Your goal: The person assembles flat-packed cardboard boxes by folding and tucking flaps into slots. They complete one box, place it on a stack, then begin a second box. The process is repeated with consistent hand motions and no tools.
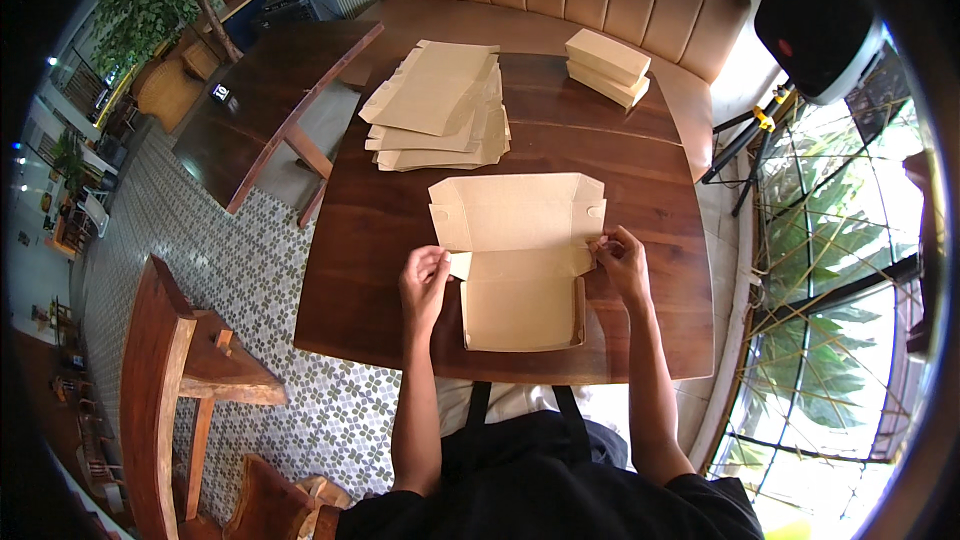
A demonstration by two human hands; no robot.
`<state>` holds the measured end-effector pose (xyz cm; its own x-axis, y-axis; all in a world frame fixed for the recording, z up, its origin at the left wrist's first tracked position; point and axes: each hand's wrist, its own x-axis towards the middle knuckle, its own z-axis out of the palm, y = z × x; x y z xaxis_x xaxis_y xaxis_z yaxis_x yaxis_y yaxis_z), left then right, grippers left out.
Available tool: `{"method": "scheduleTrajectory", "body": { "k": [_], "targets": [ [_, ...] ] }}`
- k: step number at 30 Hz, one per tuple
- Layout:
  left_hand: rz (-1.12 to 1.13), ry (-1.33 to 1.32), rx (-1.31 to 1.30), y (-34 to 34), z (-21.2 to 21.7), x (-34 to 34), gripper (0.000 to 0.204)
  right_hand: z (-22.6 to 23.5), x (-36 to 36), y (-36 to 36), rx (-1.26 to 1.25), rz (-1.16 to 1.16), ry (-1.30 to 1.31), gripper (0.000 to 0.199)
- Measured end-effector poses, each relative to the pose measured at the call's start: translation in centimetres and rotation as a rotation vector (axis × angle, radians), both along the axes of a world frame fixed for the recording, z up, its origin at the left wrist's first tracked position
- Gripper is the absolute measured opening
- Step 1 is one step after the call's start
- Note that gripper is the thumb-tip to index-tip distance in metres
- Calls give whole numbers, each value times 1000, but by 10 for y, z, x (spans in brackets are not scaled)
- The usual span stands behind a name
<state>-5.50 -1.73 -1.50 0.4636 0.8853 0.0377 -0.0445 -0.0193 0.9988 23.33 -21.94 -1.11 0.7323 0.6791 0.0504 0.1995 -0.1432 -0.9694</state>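
Observation:
A brown cardboard box (522,310), partly folded, lies near the front edge of the dark wooden table (350,280). Its front tray has low raised walls, and its lid panel (515,210) spreads out flat toward the far side. At the box's left side, my left hand (428,275) pinches a small side flap between thumb and fingers. My right hand (622,258) grips the matching flap on the right, its fingers partly hiding that flap.
A stack of flat cardboard blanks (435,95) lies at the table's far left. Folded boxes (608,60) are piled at the far right. Behind runs a brown padded bench (540,25); a second wooden table (270,90) and a wooden chair (160,390) stand to the left.

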Motion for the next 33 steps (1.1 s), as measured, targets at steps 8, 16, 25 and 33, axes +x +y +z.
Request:
{"method": "scheduleTrajectory", "body": {
  "k": [8, 16, 25, 33],
  "targets": [
    [-14, 115, 153, 26, -17, 9, 37, -1, 2, 3, 8, 43, 32, 19],
    [-149, 239, 777, 67, 68, 83, 53, 22, -23, -19, 10, 193, 572, 23],
    [-1, 208, 440, 10, 36, 86, 49, 7, -91, -3, 193, -19, 751, 29],
    [65, 321, 444, 38, -8, 73, 45, 34, -46, -42, 83, 54, 595, 62]
  ]
}}
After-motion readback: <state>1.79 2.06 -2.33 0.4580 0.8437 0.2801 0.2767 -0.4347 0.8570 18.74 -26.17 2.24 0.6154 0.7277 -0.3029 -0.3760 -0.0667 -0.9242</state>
